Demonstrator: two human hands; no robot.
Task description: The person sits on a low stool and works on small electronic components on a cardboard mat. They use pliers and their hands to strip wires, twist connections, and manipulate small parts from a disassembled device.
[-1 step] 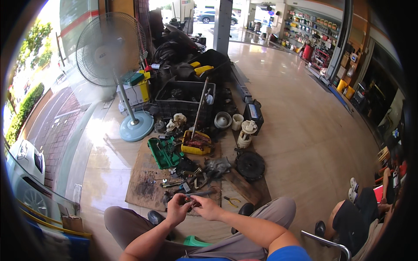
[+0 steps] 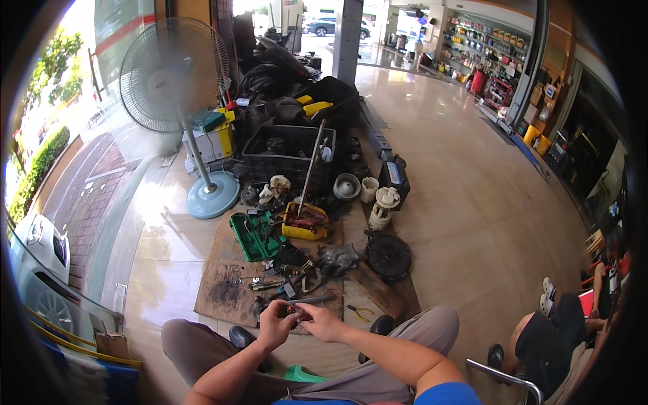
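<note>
Between my knees, my left hand (image 2: pixel 275 322) and my right hand (image 2: pixel 319 321) meet with fingers pinched together. Both grip a small dark part with orange-copper bits (image 2: pixel 291 310); the fingers cover most of it, so its kind is unclear. Just past them, a hammer-like tool with a long handle (image 2: pixel 312 298) lies on the stained cardboard (image 2: pixel 214 291). Several hand tools (image 2: pixel 266 285) are scattered there. Farther off are an open green tool case (image 2: pixel 251 237) and a yellow container (image 2: pixel 304 231) with reddish matter in it. Pliers with yellow handles (image 2: pixel 360 312) rest right of my hands.
A round black part (image 2: pixel 388 258) and a wooden board (image 2: pixel 375 290) lie to the right. Behind them stand white pump-like units (image 2: pixel 382 208), a black crate (image 2: pixel 260 162) and a battery (image 2: pixel 395 181). A pedestal fan (image 2: pixel 210 185) stands left. Another person (image 2: pixel 550 337) sits at the right.
</note>
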